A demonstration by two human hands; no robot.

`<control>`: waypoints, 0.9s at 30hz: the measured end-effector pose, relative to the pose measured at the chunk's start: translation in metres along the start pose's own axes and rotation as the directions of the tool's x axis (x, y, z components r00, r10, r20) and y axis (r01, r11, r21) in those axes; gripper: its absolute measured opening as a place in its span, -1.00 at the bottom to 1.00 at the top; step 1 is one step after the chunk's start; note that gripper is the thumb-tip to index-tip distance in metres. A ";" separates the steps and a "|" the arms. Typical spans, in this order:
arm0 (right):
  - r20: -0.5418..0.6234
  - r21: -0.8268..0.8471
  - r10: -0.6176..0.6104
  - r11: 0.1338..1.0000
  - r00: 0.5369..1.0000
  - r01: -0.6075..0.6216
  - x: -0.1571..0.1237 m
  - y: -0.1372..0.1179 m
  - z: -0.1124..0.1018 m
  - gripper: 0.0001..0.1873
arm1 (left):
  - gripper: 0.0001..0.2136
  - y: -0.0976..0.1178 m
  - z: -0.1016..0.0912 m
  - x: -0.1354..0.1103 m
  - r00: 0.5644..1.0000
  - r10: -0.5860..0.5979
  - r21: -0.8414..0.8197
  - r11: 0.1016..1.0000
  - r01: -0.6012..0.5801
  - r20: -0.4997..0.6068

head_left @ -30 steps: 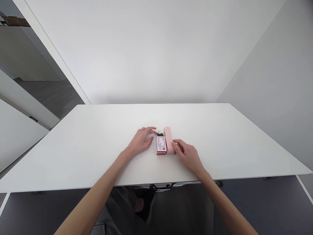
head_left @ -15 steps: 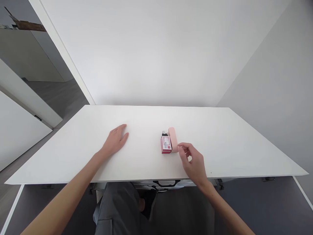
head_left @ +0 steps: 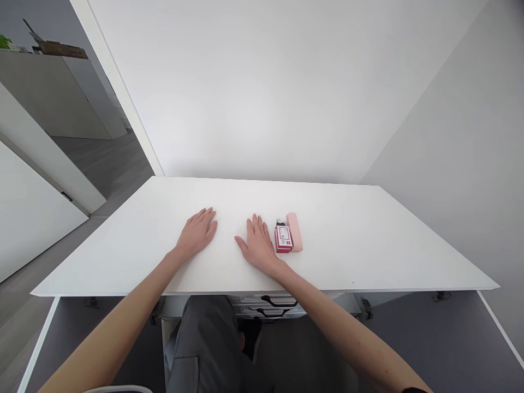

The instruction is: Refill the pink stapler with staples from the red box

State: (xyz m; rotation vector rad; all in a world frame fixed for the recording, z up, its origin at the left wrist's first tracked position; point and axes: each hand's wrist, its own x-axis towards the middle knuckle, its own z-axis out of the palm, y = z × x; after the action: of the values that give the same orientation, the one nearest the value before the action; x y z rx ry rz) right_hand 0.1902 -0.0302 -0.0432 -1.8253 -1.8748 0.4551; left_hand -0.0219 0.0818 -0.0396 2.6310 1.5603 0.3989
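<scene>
On the white tabletop (head_left: 335, 234), my left hand (head_left: 197, 232) lies palm down with its fingers stretched out, holding nothing. My right hand (head_left: 258, 244) rests flat to the right of it, fingers spread and thumb pointing left. Just beyond the right hand's outer edge sits a small red and white box (head_left: 283, 239). A long pink case (head_left: 294, 232) with rounded ends lies along the box's right side. Behind the box a small black and metallic item (head_left: 280, 222) peeks out; its kind is too small to tell.
A white wall (head_left: 262, 98) rises at the table's far edge. Drawers with black handles (head_left: 278, 301) are below the front edge, near my grey-trousered leg (head_left: 208, 338). To the left are a white door (head_left: 36, 213) and a grey floor (head_left: 102, 158).
My right hand has left the pink case's side, moved left past the box and opened flat on the table. My left hand's fingers have spread a little; it stays in place.
</scene>
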 end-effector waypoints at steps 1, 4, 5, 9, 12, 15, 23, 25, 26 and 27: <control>-0.016 -0.013 0.020 1.000 1.000 -0.021 0.006 0.003 0.001 -0.16 | -0.43 0.000 0.000 0.000 1.000 -0.003 -0.001 1.000 0.003 0.004; -0.054 -0.031 0.074 0.997 0.996 -0.076 0.017 0.012 0.001 -0.15 | -0.42 0.000 -0.001 0.000 1.000 -0.010 -0.005 1.000 0.010 0.014; -0.064 -0.033 0.085 0.996 0.994 -0.088 0.019 0.016 0.000 -0.15 | -0.42 0.001 -0.001 -0.001 1.000 -0.010 -0.004 1.000 0.010 0.017; -0.090 -0.045 0.111 0.992 0.990 -0.115 0.019 0.029 -0.002 -0.16 | -0.43 0.001 -0.002 -0.001 1.000 -0.004 0.002 1.000 0.004 0.015; -0.091 -0.072 0.121 0.989 0.988 -0.128 0.018 0.040 -0.007 -0.14 | -0.45 0.000 -0.001 -0.001 1.000 -0.002 0.005 1.000 0.002 0.001; -0.094 -0.092 0.130 0.986 0.987 -0.139 0.019 0.056 -0.014 -0.13 | -0.45 0.001 -0.001 -0.001 1.000 -0.006 0.002 1.000 0.006 -0.001; -0.128 -0.104 0.119 0.986 0.985 -0.132 0.018 0.136 -0.049 -0.16 | -0.44 0.001 -0.002 0.000 1.000 -0.002 -0.017 1.000 0.002 0.005; -0.139 -0.105 0.129 0.984 0.982 -0.144 0.014 0.155 -0.063 -0.17 | -0.44 0.001 -0.002 0.000 1.000 -0.001 -0.019 1.000 0.002 0.003; -0.147 -0.104 0.137 0.983 0.980 -0.153 0.012 0.164 -0.069 -0.18 | -0.43 0.001 -0.002 -0.001 1.000 0.000 -0.020 1.000 0.000 0.004; -0.156 -0.101 0.149 0.981 0.976 -0.165 0.010 0.172 -0.075 -0.19 | -0.43 0.001 -0.002 -0.001 1.000 0.001 -0.021 1.000 -0.001 0.005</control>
State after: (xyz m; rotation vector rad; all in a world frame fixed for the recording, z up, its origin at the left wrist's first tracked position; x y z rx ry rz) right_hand 0.3748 -0.0184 -0.0738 -2.0334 -1.6953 0.2616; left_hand -0.0220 0.0806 -0.0372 2.6152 1.5442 0.4056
